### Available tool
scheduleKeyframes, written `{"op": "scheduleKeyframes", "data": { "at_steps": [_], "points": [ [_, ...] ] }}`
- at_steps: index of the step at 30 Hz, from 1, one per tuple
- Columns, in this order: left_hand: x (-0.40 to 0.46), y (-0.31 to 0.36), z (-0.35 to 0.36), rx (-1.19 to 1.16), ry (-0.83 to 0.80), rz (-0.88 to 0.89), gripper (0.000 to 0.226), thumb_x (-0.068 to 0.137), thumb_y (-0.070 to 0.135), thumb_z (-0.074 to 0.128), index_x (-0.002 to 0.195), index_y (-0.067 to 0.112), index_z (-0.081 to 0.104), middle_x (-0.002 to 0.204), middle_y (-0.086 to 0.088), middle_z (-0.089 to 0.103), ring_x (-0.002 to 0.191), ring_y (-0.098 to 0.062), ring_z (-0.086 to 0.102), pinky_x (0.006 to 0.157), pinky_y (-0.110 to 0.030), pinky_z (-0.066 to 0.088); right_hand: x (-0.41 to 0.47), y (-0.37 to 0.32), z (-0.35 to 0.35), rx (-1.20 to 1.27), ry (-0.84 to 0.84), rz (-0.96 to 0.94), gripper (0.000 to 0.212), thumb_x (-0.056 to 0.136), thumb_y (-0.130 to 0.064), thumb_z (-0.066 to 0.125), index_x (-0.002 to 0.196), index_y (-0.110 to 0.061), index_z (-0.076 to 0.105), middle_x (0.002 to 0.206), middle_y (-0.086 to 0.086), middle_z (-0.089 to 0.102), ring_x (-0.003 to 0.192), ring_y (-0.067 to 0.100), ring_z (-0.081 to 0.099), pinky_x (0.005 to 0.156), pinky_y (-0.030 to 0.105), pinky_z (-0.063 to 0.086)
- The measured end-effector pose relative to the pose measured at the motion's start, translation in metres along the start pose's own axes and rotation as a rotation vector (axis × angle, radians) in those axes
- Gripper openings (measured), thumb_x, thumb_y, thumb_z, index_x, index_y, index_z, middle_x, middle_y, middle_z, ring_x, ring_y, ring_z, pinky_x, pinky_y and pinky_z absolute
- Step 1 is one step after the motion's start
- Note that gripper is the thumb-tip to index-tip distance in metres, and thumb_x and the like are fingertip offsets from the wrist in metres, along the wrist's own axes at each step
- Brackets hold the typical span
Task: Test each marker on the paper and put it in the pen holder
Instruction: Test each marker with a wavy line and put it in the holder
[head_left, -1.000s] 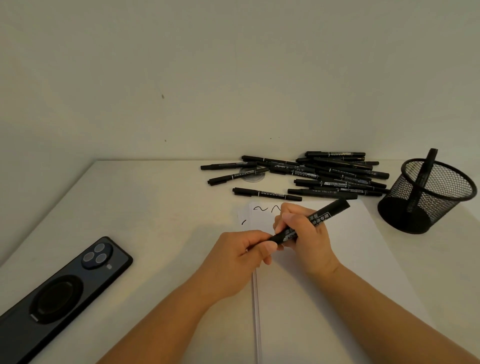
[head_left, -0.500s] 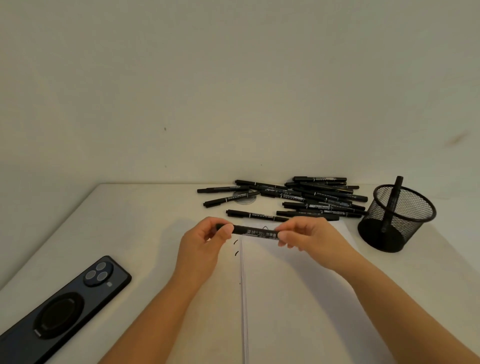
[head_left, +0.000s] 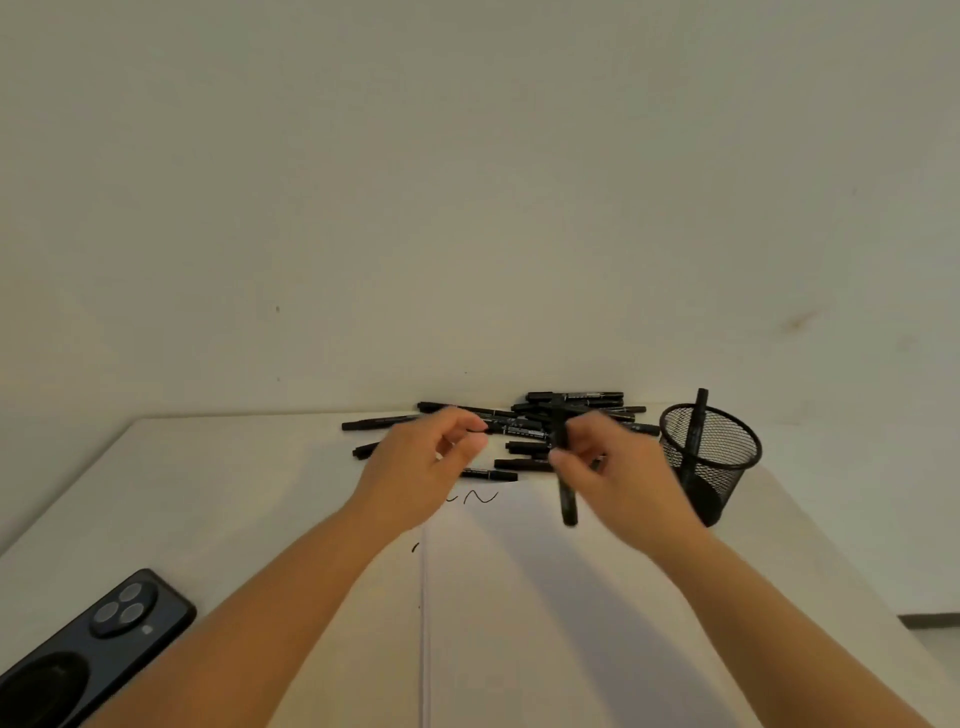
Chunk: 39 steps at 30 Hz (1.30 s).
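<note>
My right hand (head_left: 618, 478) grips a black marker (head_left: 567, 499) that points nearly straight down over the white paper (head_left: 545, 597). It is just left of the black mesh pen holder (head_left: 727, 452). One marker (head_left: 698, 415) stands inside the holder. My left hand (head_left: 415, 467) hovers over the paper's far left corner, fingers loosely curled and holding nothing. Black squiggles (head_left: 480, 498) mark the top of the paper. A pile of several black markers (head_left: 576, 402) lies behind both hands by the wall.
A dark phone (head_left: 88, 654) lies face down at the table's near left. The white wall rises right behind the marker pile. The table's right edge (head_left: 852, 587) drops off past the holder.
My left hand has let go of the marker that both hands held level. My right hand has swung it upright and moved it right, toward the holder. The camera has tilted up.
</note>
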<state>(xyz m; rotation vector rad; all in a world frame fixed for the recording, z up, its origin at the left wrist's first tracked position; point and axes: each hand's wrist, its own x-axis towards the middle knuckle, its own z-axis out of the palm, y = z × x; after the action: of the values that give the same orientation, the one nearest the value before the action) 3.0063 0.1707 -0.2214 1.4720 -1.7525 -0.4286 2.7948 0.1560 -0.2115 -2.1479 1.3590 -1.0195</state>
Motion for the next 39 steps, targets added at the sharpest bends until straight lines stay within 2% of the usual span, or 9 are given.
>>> {"op": "scheduleKeyframes", "data": {
  "at_steps": [3, 7, 13, 19, 23, 26, 29, 33, 39],
  "points": [
    [0.026, -0.024, -0.008, 0.278, -0.050, -0.032, 0.019, 0.090, 0.032, 0.051, 0.108, 0.030, 0.059, 0.096, 0.014, 0.062, 0.085, -0.007, 0.058, 0.076, -0.027, 0.046, 0.007, 0.012, -0.029, 0.052, 0.272, 0.056, 0.012, 0.082, -0.022, 0.064, 0.084, -0.029, 0.055, 0.071, -0.022, 0.061, 0.071, -0.015, 0.056, 0.060, 0.006, 0.041],
    [0.051, -0.063, -0.014, 0.520, -0.075, -0.086, 0.025, 0.092, 0.026, 0.046, 0.115, 0.024, 0.056, 0.112, 0.003, 0.059, 0.103, -0.018, 0.054, 0.082, -0.032, 0.044, 0.010, 0.028, -0.054, 0.078, 0.517, 0.112, 0.013, 0.084, -0.025, 0.061, 0.092, -0.028, 0.051, 0.076, -0.023, 0.060, 0.070, -0.010, 0.058, 0.061, 0.014, 0.040],
    [0.062, -0.102, -0.011, 0.685, -0.091, -0.130, 0.029, 0.093, 0.022, 0.045, 0.121, 0.020, 0.054, 0.121, -0.003, 0.055, 0.111, -0.024, 0.046, 0.082, -0.039, 0.045, 0.013, 0.047, -0.058, 0.054, 0.613, 0.169, 0.014, 0.087, -0.021, 0.056, 0.094, -0.029, 0.048, 0.078, -0.017, 0.058, 0.067, 0.004, 0.059, 0.063, 0.024, 0.038],
    [0.067, -0.125, -0.010, 0.736, -0.099, -0.193, 0.032, 0.094, 0.025, 0.043, 0.125, 0.021, 0.052, 0.124, -0.003, 0.054, 0.112, -0.025, 0.046, 0.081, -0.038, 0.044, 0.011, 0.057, -0.059, 0.098, 0.744, 0.160, 0.012, 0.091, -0.020, 0.046, 0.102, -0.024, 0.044, 0.082, -0.006, 0.059, 0.068, 0.011, 0.058, 0.057, 0.024, 0.039],
    [0.074, -0.129, -0.010, 0.727, -0.111, -0.224, 0.028, 0.094, 0.027, 0.045, 0.120, 0.022, 0.056, 0.118, -0.004, 0.057, 0.108, -0.026, 0.050, 0.080, -0.037, 0.045, 0.009, 0.063, -0.056, 0.043, 0.642, 0.201, 0.014, 0.092, -0.020, 0.045, 0.106, -0.022, 0.046, 0.081, -0.001, 0.060, 0.067, 0.011, 0.057, 0.054, 0.023, 0.038],
    [0.078, -0.129, -0.008, 0.707, -0.124, -0.231, 0.025, 0.092, 0.027, 0.049, 0.114, 0.021, 0.059, 0.112, -0.005, 0.058, 0.104, -0.025, 0.053, 0.077, -0.034, 0.044, 0.010, 0.067, -0.048, -0.052, 0.479, 0.266, 0.019, 0.092, -0.020, 0.048, 0.110, -0.016, 0.049, 0.087, 0.001, 0.058, 0.074, 0.022, 0.055, 0.063, 0.030, 0.039],
    [0.079, -0.129, -0.006, 0.696, -0.131, -0.241, 0.023, 0.091, 0.027, 0.050, 0.110, 0.020, 0.062, 0.106, -0.006, 0.058, 0.100, -0.025, 0.054, 0.075, -0.034, 0.043, 0.009, 0.069, -0.042, -0.181, 0.393, 0.278, 0.018, 0.091, -0.020, 0.050, 0.106, -0.010, 0.048, 0.080, 0.003, 0.055, 0.073, 0.027, 0.052, 0.062, 0.032, 0.037],
    [0.076, -0.131, -0.007, 0.662, -0.126, -0.271, 0.023, 0.092, 0.027, 0.049, 0.110, 0.018, 0.061, 0.105, -0.008, 0.056, 0.099, -0.026, 0.054, 0.077, -0.035, 0.045, 0.009, 0.068, -0.039, -0.355, 0.328, 0.256, 0.014, 0.090, -0.021, 0.052, 0.087, -0.014, 0.040, 0.066, -0.001, 0.047, 0.064, 0.026, 0.045, 0.056, 0.033, 0.032],
    [0.072, -0.121, -0.013, 0.594, -0.025, -0.217, 0.023, 0.092, 0.028, 0.050, 0.108, 0.015, 0.060, 0.101, -0.008, 0.054, 0.092, -0.026, 0.054, 0.071, -0.034, 0.042, 0.013, 0.069, -0.038, -0.463, 0.300, 0.270, 0.018, 0.090, -0.025, 0.048, 0.102, -0.012, 0.046, 0.070, 0.002, 0.054, 0.066, 0.027, 0.049, 0.055, 0.033, 0.037]
  ]
}}
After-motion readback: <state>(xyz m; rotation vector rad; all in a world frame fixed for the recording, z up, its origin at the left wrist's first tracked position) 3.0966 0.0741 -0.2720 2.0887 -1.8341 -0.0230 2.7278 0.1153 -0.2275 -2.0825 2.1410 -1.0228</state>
